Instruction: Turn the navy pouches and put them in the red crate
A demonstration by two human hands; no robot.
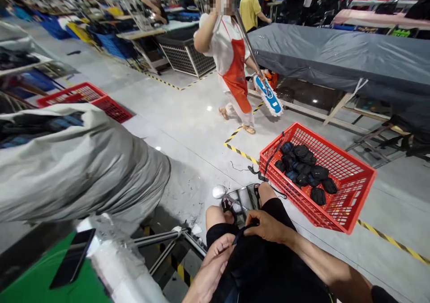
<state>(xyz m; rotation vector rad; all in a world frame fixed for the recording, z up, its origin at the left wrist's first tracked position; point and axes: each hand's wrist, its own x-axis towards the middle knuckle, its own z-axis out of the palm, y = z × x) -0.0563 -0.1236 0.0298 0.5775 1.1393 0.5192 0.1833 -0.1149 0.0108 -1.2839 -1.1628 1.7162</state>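
Observation:
I sit with a piece of black fabric (265,267) spread over my lap. My left hand (218,253) is closed and pinches the fabric's near edge at my left knee. My right hand (267,227) is also closed, its fingers gripping a fold of the same black fabric a little farther out. Both hands lie close together, about a hand's width apart. To my right on the floor stands a red plastic crate (349,177) that holds several small black fabric bundles (305,168).
A big grey sack (83,164) fills the left. A phone (72,258) lies on a green table beside a white roll (114,262). A person in an orange apron (235,65) walks past with a mop. A long grey-covered table (336,56) stands at right. Another red crate (97,99) sits behind.

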